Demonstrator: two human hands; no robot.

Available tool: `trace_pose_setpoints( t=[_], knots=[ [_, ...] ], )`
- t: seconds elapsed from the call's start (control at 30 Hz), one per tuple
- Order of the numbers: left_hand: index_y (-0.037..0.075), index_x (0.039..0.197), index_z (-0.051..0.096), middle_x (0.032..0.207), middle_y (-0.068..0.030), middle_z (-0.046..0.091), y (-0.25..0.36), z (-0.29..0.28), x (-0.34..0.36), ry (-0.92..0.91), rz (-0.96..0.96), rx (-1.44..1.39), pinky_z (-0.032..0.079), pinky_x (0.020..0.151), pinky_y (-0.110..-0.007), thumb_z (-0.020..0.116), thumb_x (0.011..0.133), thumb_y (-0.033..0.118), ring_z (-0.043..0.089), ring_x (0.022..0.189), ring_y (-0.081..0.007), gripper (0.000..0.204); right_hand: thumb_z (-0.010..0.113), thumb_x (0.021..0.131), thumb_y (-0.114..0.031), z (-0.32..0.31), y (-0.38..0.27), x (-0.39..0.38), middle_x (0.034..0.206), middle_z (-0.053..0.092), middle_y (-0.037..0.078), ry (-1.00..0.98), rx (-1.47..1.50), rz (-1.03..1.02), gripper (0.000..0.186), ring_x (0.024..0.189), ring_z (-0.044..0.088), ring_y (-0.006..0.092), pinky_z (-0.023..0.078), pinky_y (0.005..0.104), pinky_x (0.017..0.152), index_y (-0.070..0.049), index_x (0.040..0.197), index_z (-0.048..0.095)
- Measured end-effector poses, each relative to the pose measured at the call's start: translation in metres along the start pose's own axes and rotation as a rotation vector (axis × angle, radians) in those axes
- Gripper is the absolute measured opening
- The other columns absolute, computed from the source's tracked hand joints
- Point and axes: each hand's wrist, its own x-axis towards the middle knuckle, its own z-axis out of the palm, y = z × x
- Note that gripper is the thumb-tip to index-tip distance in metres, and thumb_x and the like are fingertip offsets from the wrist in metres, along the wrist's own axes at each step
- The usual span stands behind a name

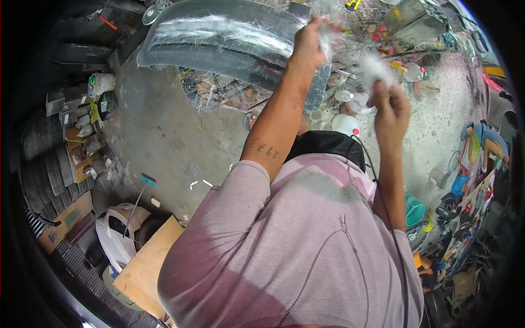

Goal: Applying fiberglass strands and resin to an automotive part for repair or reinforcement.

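Head view: pinches fibre (pixel 374 70) in right hand (pixel 392 106), holds more in left hand (pixel 309 46), and may scatter some on the floor (pixel 147 131) by tugging too hard.

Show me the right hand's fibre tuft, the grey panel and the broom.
Fibre tuft (pixel 375 71): head view, fluffy middle.
Grey panel (pixel 212 61): head view, bare lower part.
Broom (pixel 147 180): head view, teal head.

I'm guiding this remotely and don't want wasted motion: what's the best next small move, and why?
Probably move the right hand left, over the grey panel: it pinches a white fibre tuft off to the panel's right, while a strip of similar fibre lies along the panel.
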Motion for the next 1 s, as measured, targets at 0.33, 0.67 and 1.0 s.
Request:
trace_pose_setpoints(
  t=[0.33,0.67,1.0],
  knots=[
    [0.001,0.116,0.057,0.106,-0.0131,0.065,-0.031,0.038,-0.061,-0.206,-0.093,0.207,0.052,0.083,-0.039,0.047,0.097,0.032,0.064,0.095,-0.0269,0.038,0.071,0.087,-0.031,0.007,0.02,0.038,0.067,0.059,0.003,0.088,-0.237,0.157,0.033,0.057,0.051,0.0089,0.04,0.0256,0.05,0.0,0.092,0.061],
    [-0.002,0.127,0.049,0.122,-0.0179,0.06,-0.02,0.039,-0.093,-0.339,-0.176,0.03,0.043,0.101,-0.044,0.049,0.095,0.038,0.059,0.112,-0.0298,0.051,0.057,0.098,-0.027,0.007,0.03,0.031,0.089,0.064,0.0,-0.098,0.221,0.408,0.029,0.074,0.055,0.0054,0.042,0.0218,0.066,-0.001,0.11,0.064],
    [0.005,0.084,0.048,0.063,-0.0057,0.05,-0.041,0.015,-0.051,0.094,-0.318,-0.192,0.051,0.078,-0.051,0.04,0.088,0.007,0.061,0.068,-0.0263,0.01,0.055,0.089,-0.015,0.014,0.052,0.014,0.071,0.057,0.023,-0.162,-0.489,-0.105,0.018,0.064,0.058,0.0373,0.045,0.0417,0.061,0.0,0.093,0.063]
  ],
)
